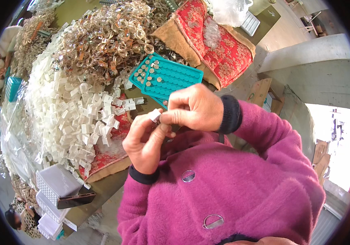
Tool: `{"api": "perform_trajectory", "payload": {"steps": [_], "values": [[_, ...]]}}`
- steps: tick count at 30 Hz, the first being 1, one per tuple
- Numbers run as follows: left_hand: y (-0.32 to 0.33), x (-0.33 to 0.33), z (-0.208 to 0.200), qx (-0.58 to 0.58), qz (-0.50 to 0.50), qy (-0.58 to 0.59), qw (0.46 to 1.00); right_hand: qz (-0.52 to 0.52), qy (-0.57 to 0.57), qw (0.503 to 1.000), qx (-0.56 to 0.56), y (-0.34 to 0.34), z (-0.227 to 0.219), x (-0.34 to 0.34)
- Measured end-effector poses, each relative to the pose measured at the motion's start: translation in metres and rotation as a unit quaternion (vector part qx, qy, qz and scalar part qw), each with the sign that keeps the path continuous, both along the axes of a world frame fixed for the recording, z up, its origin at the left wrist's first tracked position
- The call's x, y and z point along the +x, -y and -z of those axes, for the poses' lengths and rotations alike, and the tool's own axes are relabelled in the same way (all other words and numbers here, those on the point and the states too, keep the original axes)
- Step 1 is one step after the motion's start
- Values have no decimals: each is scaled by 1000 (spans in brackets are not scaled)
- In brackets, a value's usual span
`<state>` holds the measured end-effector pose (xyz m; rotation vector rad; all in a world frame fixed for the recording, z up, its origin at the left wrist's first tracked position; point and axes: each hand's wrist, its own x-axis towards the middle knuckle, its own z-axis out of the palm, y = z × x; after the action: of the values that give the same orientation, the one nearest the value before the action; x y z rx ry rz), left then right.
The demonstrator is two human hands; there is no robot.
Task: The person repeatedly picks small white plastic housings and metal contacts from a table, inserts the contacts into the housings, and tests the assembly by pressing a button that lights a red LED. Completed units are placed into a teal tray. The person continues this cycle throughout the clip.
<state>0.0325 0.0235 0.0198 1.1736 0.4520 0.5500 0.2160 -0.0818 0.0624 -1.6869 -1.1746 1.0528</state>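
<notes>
In front of my chest, both hands meet over a small white plastic piece (155, 115). My left hand (143, 146) is closed, pinching this piece between thumb and fingers. My right hand (197, 109) has its thumb and bent forefinger pressed together against the piece's side; whatever they pinch is hidden. Just beyond my hands lies a teal tray (183, 79) with rows of scalloped hollows, stacked on another. Several small round metallic pieces (149, 78) lie at its left end. A big heap of similar white plastic pieces (71, 118) spreads to the left.
Shiny ring-shaped parts (105, 41) form a tall heap at the far side. A red floral cloth pad (228, 61) lies beyond the tray. Grey-white stacked trays (58, 181) and a dark phone-like slab (76, 200) are at the near left. Clear plastic sheeting (15, 134) covers the left edge.
</notes>
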Motion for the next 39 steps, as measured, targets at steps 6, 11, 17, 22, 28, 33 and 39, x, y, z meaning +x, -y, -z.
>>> {"api": "perform_trajectory", "payload": {"steps": [6,11,17,22,28,33,39], "values": [[-19,6,8,-249,-12,1,968,19,422,896,137,-39,27,32],[-22,9,14,-235,-23,-13,972,-8,452,887,99,-44,29,32],[-23,7,17,-177,-16,-21,984,-55,295,913,276,-36,16,18],[-23,5,14,-93,14,-13,995,-80,284,906,304,-32,18,9],[-32,7,12,-101,41,-62,992,-89,219,942,236,-39,18,20],[-38,9,19,-253,13,-28,967,-68,459,867,180,-59,24,29],[-37,7,20,-268,15,3,963,-74,551,820,137,-66,30,22]]}}
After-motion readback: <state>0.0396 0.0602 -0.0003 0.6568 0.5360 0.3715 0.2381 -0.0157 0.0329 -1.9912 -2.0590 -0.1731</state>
